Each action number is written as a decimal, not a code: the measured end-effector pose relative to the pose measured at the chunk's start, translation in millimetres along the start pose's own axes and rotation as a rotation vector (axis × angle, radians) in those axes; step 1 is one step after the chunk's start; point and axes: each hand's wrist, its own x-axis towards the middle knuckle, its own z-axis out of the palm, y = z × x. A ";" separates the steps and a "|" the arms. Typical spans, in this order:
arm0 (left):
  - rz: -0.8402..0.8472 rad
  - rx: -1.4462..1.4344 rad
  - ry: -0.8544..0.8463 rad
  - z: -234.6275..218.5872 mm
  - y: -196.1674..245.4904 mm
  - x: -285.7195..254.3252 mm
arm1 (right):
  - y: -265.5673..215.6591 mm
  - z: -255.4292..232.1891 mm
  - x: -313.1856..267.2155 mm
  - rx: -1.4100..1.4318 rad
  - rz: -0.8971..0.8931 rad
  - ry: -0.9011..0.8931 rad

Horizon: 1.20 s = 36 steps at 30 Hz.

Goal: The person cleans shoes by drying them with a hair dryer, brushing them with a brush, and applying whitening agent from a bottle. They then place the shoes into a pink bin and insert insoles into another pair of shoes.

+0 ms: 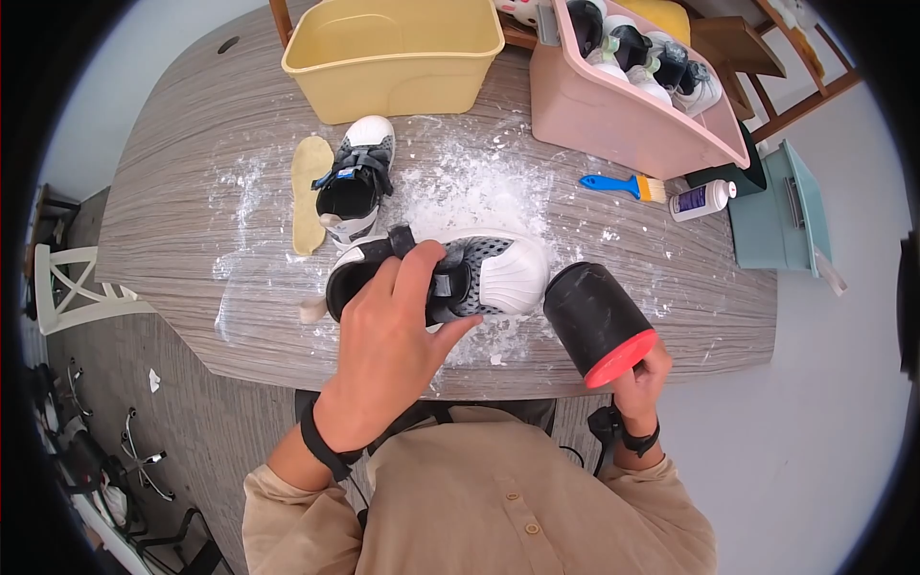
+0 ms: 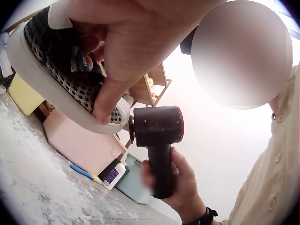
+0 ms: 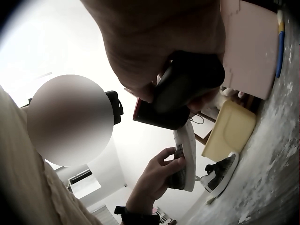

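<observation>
Left hand (image 1: pixel 386 311) grips shoe (image 1: pixel 487 273), probably to steady its toe (image 1: pixel 517 278) before the black handheld tool (image 1: pixel 594 311); right hand (image 1: pixel 644 379) grasps that tool's handle (image 2: pixel 161 164), likely for aiming.

L hand (image 1: pixel 385 321) palm-down, R hand (image 1: pixel 643 379) curled

In the head view, the left hand (image 1: pixel 388 311) is covering part of the held shoe (image 1: pixel 515 273), and the black device (image 1: pixel 594 316) is hiding its own handle and most of the right hand (image 1: pixel 644 380). The bottle (image 1: pixel 700 201) is showing print too small to read. The top edge is cutting off the far ends of the yellow tub (image 1: pixel 393 91) and pink bin (image 1: pixel 613 120). The left wrist view is blurring some right fingertips (image 2: pixel 148 177); a round blur (image 2: pixel 241 54) is masking the head above the tan shirt (image 2: pixel 262 178).
</observation>
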 end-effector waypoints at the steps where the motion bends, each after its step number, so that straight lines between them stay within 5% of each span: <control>1: 0.001 0.002 -0.007 0.2 0.0 -0.5 | 1.7 -0.7 0.7 0.002 -0.015 0.006; 17: 0.117 0.035 0.062 6.9 -3.6 -4.5 | 11.3 -6.0 -10.5 0.157 0.249 0.081; 36: 0.118 0.028 0.095 9.9 -5.5 -4.6 | 6.1 -3.5 -3.6 0.431 0.344 0.032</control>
